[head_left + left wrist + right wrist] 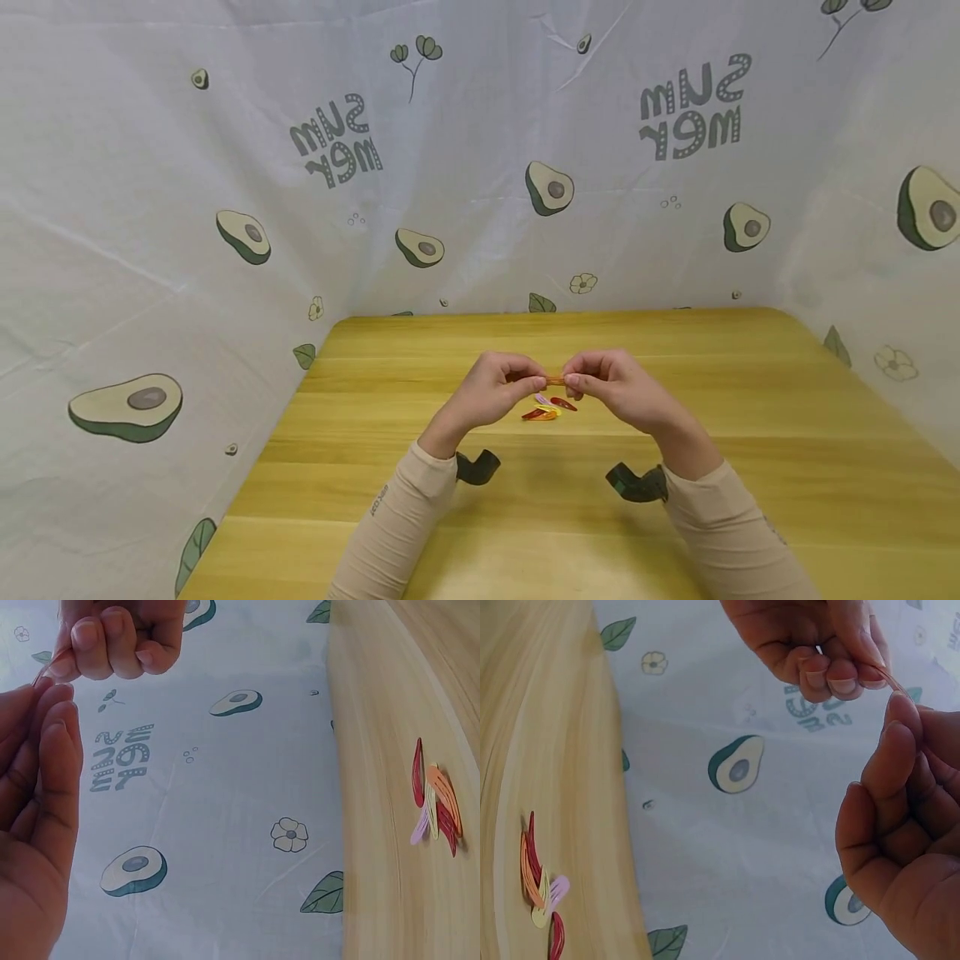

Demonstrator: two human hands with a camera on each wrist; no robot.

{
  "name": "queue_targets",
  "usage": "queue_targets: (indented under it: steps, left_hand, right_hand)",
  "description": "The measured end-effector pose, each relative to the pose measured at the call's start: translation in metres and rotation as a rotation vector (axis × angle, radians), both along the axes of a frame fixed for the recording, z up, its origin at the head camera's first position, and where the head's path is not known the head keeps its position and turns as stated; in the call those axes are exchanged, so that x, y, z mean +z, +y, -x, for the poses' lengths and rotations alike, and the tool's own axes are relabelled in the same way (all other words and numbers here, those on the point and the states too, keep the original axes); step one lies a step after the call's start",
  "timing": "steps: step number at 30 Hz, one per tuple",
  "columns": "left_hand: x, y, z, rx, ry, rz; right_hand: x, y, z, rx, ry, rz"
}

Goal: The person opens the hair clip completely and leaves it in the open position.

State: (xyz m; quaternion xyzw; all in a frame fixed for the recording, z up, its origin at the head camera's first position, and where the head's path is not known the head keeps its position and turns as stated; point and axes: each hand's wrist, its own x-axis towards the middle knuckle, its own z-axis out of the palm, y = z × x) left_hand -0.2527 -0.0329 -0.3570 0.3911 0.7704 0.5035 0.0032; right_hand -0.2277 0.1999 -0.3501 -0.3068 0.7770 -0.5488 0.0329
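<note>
A thin orange hair clip [555, 381] is stretched between both hands above the table. My left hand [491, 392] pinches one end with thumb and fingertips. The opposite end is pinched by my right hand [622, 390]. Much of the clip [895, 681] is covered by fingertips. Below the hands, several snap hair clips lie in a loose overlapping pile: an orange clip [443, 789], a pale yellow clip [430, 813], a lilac clip [420, 827] and a dark red clip [448, 828]. Another red clip [418, 774] lies at the pile's edge.
The wooden table [750, 500] spreads around the pile. A white curtain [480, 200] printed with avocados hangs behind it and at both sides. Black curved pieces stick out at the left wrist [480, 468] and right wrist [637, 485].
</note>
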Motion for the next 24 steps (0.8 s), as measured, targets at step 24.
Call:
queue_targets:
  steps: [24]
  left_hand:
    - [0.0029,-0.0059,0.0015,-0.076,-0.07,0.005]
  right_hand:
    - [0.0065,0.0032,-0.0038,-0.052,0.032,-0.031]
